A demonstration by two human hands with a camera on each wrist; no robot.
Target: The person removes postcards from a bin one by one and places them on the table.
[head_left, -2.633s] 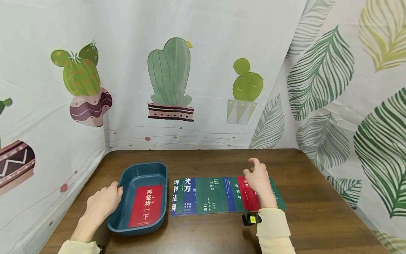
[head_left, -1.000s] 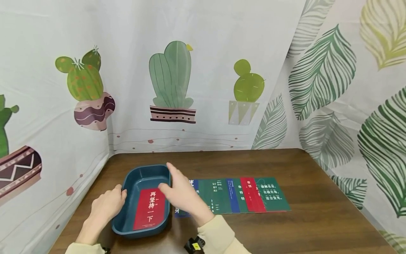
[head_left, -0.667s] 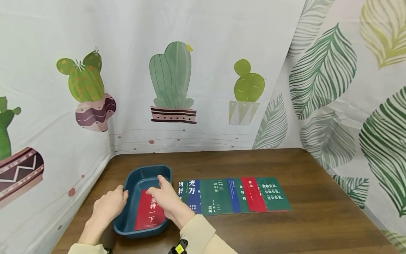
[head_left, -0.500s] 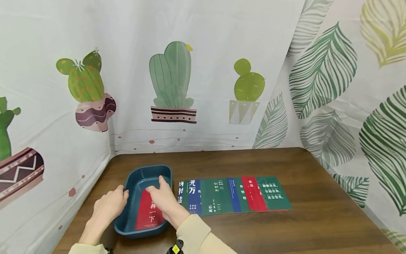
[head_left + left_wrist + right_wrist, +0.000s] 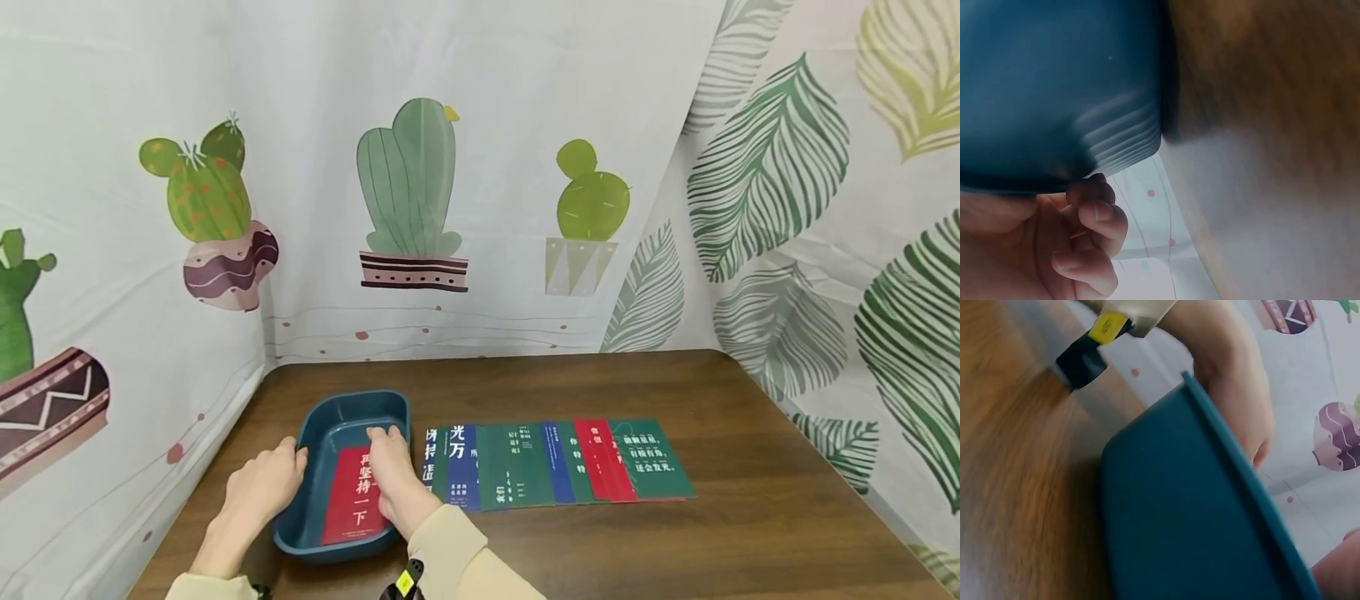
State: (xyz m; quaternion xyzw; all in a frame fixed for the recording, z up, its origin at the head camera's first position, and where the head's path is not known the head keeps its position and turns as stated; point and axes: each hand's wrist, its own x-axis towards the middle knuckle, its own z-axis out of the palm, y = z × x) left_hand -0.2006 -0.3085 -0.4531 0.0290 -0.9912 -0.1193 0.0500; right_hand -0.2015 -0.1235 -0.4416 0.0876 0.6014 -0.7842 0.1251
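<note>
A blue plastic tray (image 5: 296, 533) stands at the left of the table with a red card (image 5: 348, 504) lying in it, white characters facing up. My left hand (image 5: 262, 487) grips the tray's left rim; its curled fingers (image 5: 1104, 219) show below the rim in the left wrist view. Inside the tray, my right hand (image 5: 401, 483) pinches the red card near its upper right edge, covering that part. The tray's outer wall (image 5: 1166, 500) fills much of the right wrist view and hides the pinch.
Right of the tray, an overlapping row of green, blue and red cards (image 5: 517, 467) lies on the brown wooden table (image 5: 600, 550). A green card (image 5: 652, 467) ends the row at the right. Patterned white cloth (image 5: 510, 167) hangs behind and beside the table.
My right hand has come left from the card row into the tray, and its spread thumb and fingers have drawn together at the red card. My left hand keeps its grip on the rim.
</note>
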